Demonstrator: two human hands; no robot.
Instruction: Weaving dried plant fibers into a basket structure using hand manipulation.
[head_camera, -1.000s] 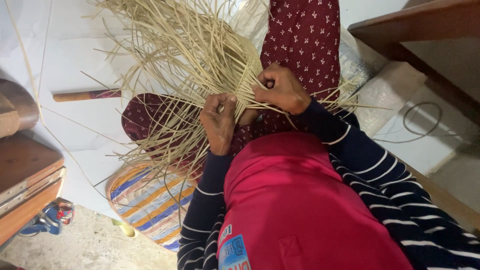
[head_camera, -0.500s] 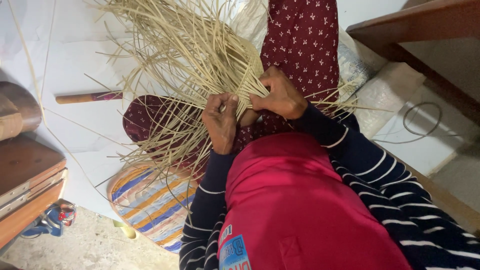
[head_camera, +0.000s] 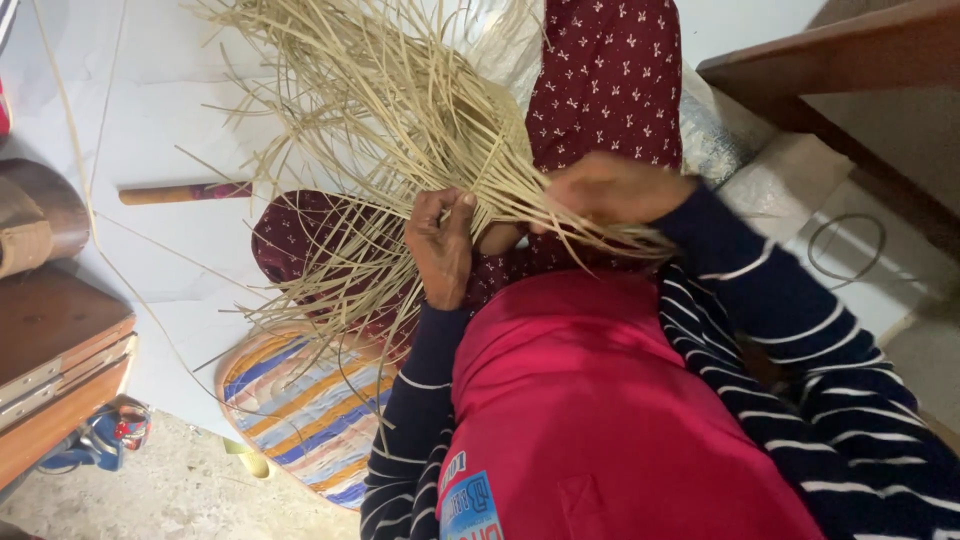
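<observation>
Right hand (head_camera: 615, 188) motion-blurred, fingers unreadable; left hand (head_camera: 440, 245) fingertips buried in straw strips (head_camera: 400, 110), whose far ends run off top edge; striped mat (head_camera: 300, 400) half hidden by sleeve.

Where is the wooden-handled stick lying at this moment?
In the head view, the wooden-handled stick lies flat on the pale sheet at the left, beyond the loose straw strips and above the striped mat.

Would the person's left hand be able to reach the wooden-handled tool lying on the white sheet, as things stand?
Probably yes. The left hand is closed on the straw strips, and the wooden-handled tool lies out on that same side. Only loose strips and the bent knee lie between, nothing solid, though the hand would have to let go first.
</observation>
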